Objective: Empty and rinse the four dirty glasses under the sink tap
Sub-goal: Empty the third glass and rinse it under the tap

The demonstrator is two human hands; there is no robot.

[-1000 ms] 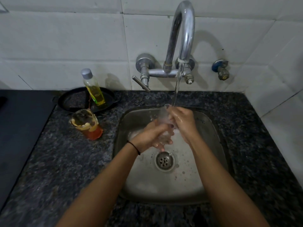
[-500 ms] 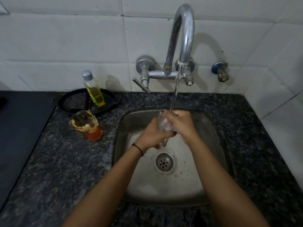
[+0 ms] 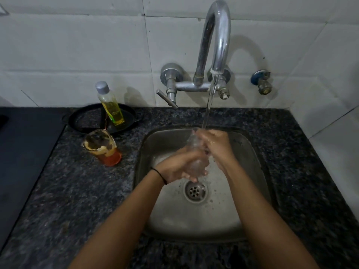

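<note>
A clear glass (image 3: pixel 194 150) is held over the steel sink (image 3: pixel 250 152), its mouth up under the stream running from the chrome tap (image 3: pixel 218 35). My left hand (image 3: pixel 180 166) grips the lower part of the glass. My right hand (image 3: pixel 215 144) grips its upper part near the rim, with fingers curled at the mouth. Water drips from the glass toward the drain (image 3: pixel 195 191). A second glass (image 3: pixel 103 147), dirty with orange liquid and pale froth, stands on the counter left of the sink.
A bottle of yellow liquid (image 3: pixel 110 103) stands in a black pan (image 3: pixel 81 119) behind the dirty glass. The dark granite counter (image 3: pixel 77 200) surrounds the sink. A small valve (image 3: pixel 261 82) sits on the tiled wall at right. A black surface (image 3: pixel 23 148) lies far left.
Both hands have shifted on the glass under the stream; the left hand now sits lower around its base, and the right stays near the rim. The dirty glass has not moved.
</note>
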